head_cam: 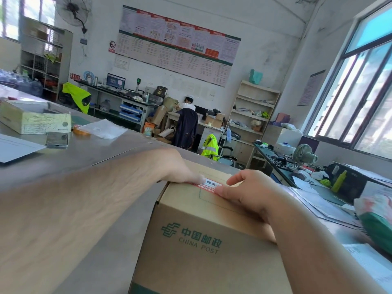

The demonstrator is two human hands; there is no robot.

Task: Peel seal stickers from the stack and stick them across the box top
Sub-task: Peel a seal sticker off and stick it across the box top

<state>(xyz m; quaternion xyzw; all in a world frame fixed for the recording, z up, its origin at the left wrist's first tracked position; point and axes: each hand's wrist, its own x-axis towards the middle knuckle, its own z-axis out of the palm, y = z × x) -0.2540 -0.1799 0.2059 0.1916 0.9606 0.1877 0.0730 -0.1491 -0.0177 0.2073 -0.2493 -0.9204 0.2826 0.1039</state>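
A brown cardboard box [203, 240] printed with green "CHINA POST" lettering stands on the steel table right in front of me. A red and white seal sticker [209, 185] lies on the box at its far top edge. My left hand [180, 170] presses its fingertips on the sticker's left end. My right hand [248, 192] rests on the box top and its fingers press the sticker's right end. Most of the sticker is hidden under my fingers. No sticker stack is in view.
On the steel table [89, 153] to the left lie a phone [56, 139], an orange tape roll [81, 130], a clear plastic bag [106, 128], an open carton [34, 118] and a white sheet [17, 148]. A person [187, 124] sits at a desk beyond. Cluttered desk at the right.
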